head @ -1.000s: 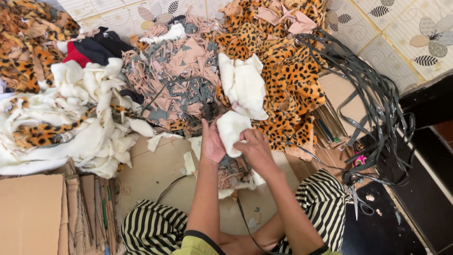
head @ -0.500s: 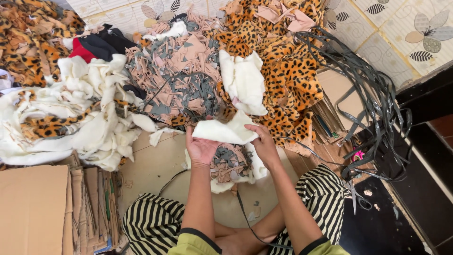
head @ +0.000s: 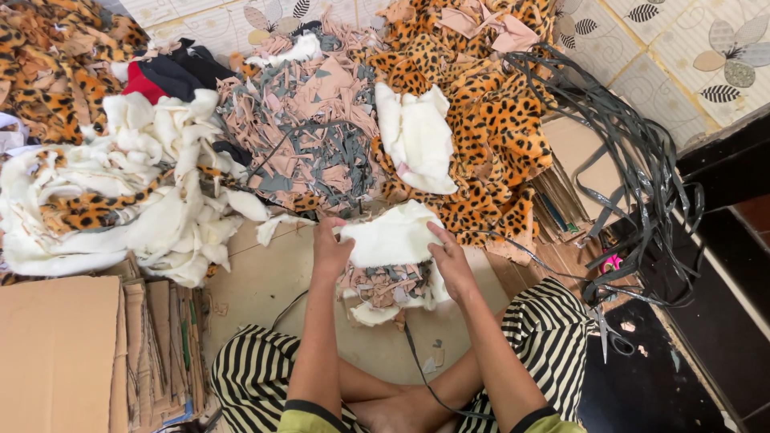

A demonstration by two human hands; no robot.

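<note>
Gripping cream fleece piece (head: 393, 236), left hand (head: 330, 250) and right hand (head: 451, 261); scraps (head: 385, 285) underneath could easily get snagged.

Bare hands, left hand (head: 330, 250) and right hand (head: 451, 261), spread a cream fleece piece (head: 391, 236), soft, matt and fuzzy. Plush leopard-print cloth (head: 489, 136) looks short-piled and velvety. A heap of pink and grey scraps (head: 309, 128) appears thin and matt. Dark straps (head: 642, 160) shine like glossy plastic. Brown cardboard sheets (head: 56, 353) are dull and rough-edged; the patterned floor (head: 706, 56) looks smooth.
</note>
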